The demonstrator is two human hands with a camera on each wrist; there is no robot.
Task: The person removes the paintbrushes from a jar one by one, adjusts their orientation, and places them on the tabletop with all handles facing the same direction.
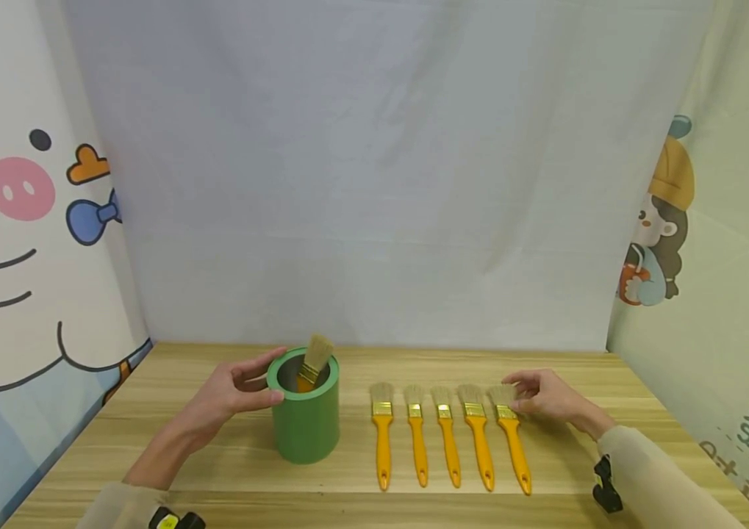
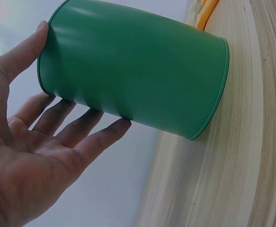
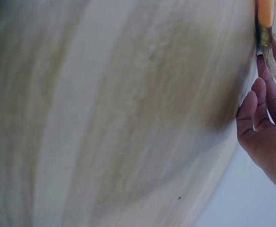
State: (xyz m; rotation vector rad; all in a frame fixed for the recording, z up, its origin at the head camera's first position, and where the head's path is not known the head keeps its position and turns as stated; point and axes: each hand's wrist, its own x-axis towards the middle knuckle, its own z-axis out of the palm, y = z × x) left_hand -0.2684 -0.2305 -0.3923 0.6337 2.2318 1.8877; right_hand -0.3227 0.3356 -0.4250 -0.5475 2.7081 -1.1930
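Observation:
A green can [image 1: 306, 426] stands upright on the table. My left hand [image 1: 231, 393] grips it from the left, thumb and fingers spread about its upper part; the left wrist view shows the fingertips on the can's wall [image 2: 133, 66]. One paintbrush [image 1: 316, 360] leans inside the can, bristles up, its handle mostly hidden. To the right, several paintbrushes with orange handles lie in a row, bristles pointing away. At the row's right end, my right hand [image 1: 549, 400] pinches the bristles of the last paintbrush [image 1: 514, 448]. Those bristles [image 3: 271, 62] show between thumb and fingers in the right wrist view.
The other brushes in the row include a wide one [image 1: 383, 441] nearest the can. The wooden table [image 1: 248, 485] ends at a pale cloth backdrop [image 1: 374, 184]. Printed cloths with cartoon figures hang on the left [image 1: 10, 264] and right [image 1: 731, 330].

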